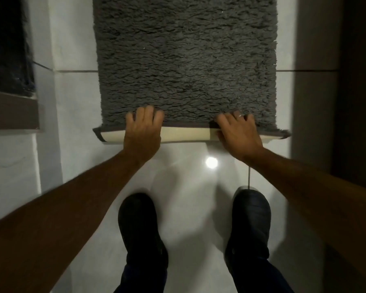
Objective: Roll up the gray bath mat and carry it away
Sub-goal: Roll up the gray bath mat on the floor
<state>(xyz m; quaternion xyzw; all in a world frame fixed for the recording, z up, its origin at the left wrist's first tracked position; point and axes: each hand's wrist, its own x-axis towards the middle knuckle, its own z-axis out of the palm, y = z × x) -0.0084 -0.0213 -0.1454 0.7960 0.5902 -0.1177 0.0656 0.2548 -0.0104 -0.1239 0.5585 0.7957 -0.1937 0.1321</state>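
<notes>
The gray shaggy bath mat (186,60) lies flat on the white tiled floor, stretching away from me. Its near edge is turned over into a narrow roll that shows the cream backing. My left hand (143,130) grips the left part of this roll, fingers curled over onto the pile. My right hand (238,133), with a ring on one finger, grips the right part the same way. Both palms press on the cream backing.
My two dark shoes (142,227) stand on the glossy floor (188,197) just behind the roll. A dark wooden frame (13,111) sits at the left, beside a white wall. A dark wall or door (355,102) runs along the right.
</notes>
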